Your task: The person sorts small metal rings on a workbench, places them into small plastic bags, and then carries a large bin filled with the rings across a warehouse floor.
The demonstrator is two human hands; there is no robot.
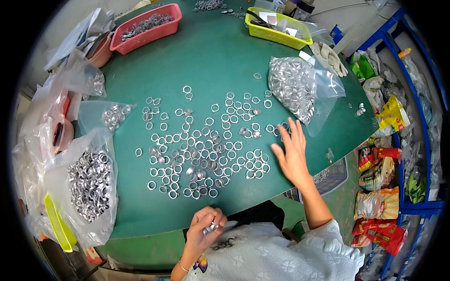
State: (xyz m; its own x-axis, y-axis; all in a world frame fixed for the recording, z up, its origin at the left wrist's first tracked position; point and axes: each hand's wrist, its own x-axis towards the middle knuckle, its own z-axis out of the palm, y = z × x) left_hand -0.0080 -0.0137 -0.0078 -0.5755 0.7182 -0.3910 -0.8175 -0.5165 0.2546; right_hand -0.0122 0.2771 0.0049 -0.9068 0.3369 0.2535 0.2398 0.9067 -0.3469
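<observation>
Many small silvery metal rings [209, 121], each with little tabs, lie spread over the middle of the green table [140, 206]. Some lie flat and others stand on edge or overlap. My left hand [206, 228] is closed around a few of these rings at the table's near edge, close to my body. My right hand [294, 152] reaches over the table at the right side of the spread, fingers stretched and apart. Its fingertips are by a few rings, and I cannot make out whether they touch them. Beyond it lies a clear plastic bag [293, 84] full of similar rings.
A large clear bag of metal parts [89, 182] lies at the left, with a smaller bag [115, 114] behind it. A red basket [145, 30] and a yellow basket [276, 35] stand at the back. Gloves [329, 58] lie at right. Blue shelving [419, 112] holds packets beside the table.
</observation>
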